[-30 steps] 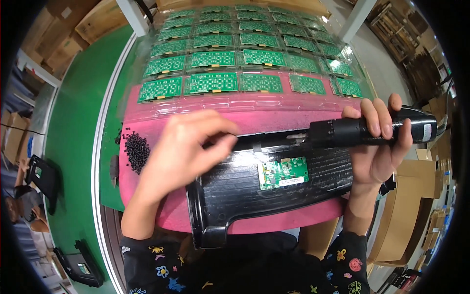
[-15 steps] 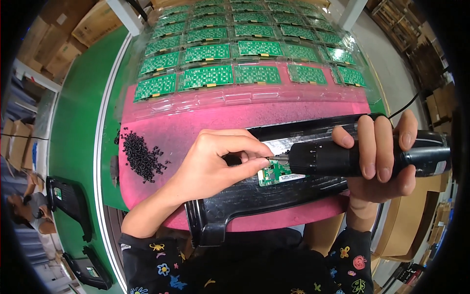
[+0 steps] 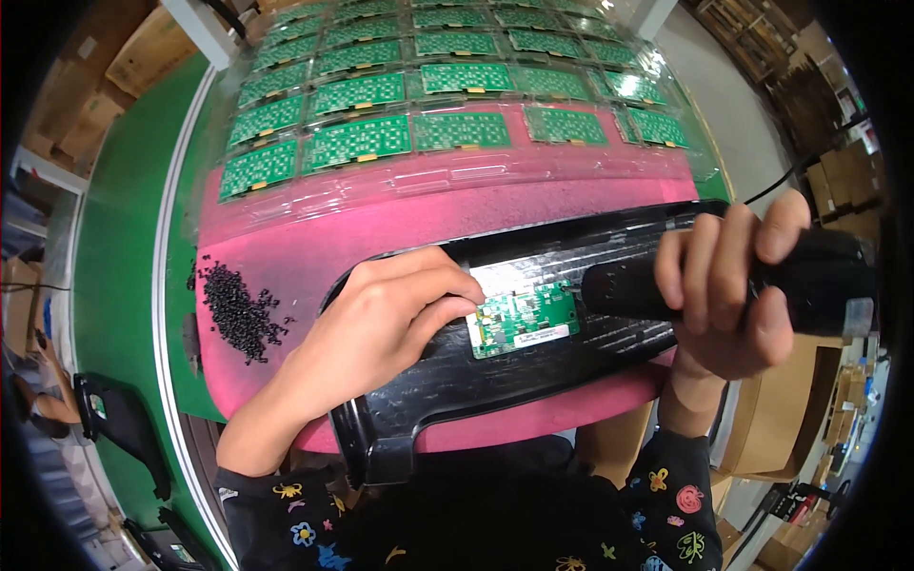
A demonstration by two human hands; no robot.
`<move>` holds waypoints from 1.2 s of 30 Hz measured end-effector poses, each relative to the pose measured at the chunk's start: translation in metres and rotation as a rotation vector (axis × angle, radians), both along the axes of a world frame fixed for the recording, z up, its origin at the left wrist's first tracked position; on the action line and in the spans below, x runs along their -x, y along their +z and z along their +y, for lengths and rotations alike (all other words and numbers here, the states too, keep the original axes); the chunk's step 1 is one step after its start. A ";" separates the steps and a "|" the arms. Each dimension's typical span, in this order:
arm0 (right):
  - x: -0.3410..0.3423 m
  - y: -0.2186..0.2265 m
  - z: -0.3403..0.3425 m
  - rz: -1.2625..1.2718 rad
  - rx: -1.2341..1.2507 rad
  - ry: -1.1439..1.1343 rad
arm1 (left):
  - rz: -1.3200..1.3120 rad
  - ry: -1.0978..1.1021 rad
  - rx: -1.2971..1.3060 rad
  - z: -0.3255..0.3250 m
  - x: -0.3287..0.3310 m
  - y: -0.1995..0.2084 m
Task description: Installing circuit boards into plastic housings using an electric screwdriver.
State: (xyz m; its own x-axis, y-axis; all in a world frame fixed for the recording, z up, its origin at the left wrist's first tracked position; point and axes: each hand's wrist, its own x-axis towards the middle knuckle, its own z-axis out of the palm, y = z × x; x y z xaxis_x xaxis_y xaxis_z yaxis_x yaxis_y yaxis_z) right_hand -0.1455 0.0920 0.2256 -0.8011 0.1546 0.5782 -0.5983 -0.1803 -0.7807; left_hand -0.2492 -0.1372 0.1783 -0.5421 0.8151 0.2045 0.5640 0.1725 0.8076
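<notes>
In my right hand (image 3: 728,290) is a black electric screwdriver (image 3: 624,288), fingers wrapped round its body and its nose directed left. The nose end is just right of a small green circuit board (image 3: 524,316) with a white label strip. That board lies in a long glossy black plastic housing (image 3: 609,354), which rests on a pink mat (image 3: 314,224). At the board's upper left corner, my left hand (image 3: 381,309) has thumb and fingertips pinched together. Whatever lies between those fingertips is too small or hidden to name.
A pile of small black screws (image 3: 238,309) lies left on the mat. Clear plastic trays (image 3: 381,176) with rows of green boards (image 3: 357,140) stand beyond. Farther left are two black housings (image 3: 119,423) on the green surface. An open carton (image 3: 776,404) stands right.
The screwdriver and my left fingertips have drawn apart, baring more of the circuit board. My left hand is now at the board's corner. The whole view has shifted slightly.
</notes>
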 end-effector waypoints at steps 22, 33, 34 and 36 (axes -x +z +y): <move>0.012 -0.010 -0.005 -0.165 -0.104 -0.129 | 0.396 -0.259 0.015 0.000 -0.001 -0.006; 0.018 -0.013 -0.008 -0.184 -0.169 -0.163 | 0.289 -0.241 0.054 -0.001 -0.002 -0.003; 0.019 -0.014 -0.008 -0.164 -0.229 -0.157 | 0.262 -0.226 0.043 0.000 -0.003 -0.004; 0.022 -0.013 -0.014 -0.170 -0.238 -0.178 | 0.235 -0.211 0.032 0.000 -0.003 -0.003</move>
State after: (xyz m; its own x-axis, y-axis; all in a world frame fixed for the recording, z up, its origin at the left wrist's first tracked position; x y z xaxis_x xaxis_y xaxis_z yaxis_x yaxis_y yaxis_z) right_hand -0.1679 0.0778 0.2130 -0.8619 0.1772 0.4751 -0.4614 0.1146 -0.8798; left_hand -0.2459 -0.1371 0.1755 -0.3018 0.9125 0.2761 0.7603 0.0557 0.6472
